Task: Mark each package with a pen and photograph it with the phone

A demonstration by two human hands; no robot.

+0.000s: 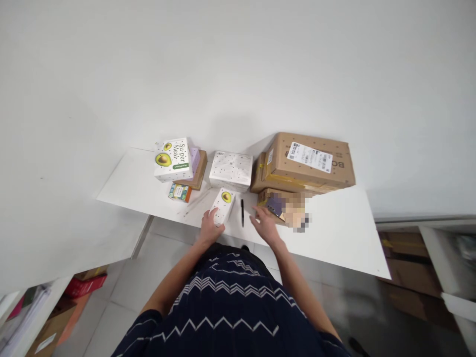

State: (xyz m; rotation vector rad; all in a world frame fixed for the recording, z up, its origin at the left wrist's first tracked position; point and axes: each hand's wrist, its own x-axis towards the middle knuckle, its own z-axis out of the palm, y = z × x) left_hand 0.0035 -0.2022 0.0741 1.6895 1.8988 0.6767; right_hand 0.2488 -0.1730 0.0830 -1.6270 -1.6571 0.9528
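Observation:
A small white box with an avocado picture lies near the front edge of the table. My left hand is at its near left corner, fingers along the side and thumb by the front edge, closed on the box. To the right of the box lies a black pen. My right hand hovers beside the pen, apart from it, with fingers spread and nothing visible in them. Behind the avocado box sits a larger white speckled box.
At left, a "Su-per Meal" box rests on a lilac box and a brown box, with a small colourful carton in front. Large cardboard boxes stand at right on the white table. A partly blurred item lies before them.

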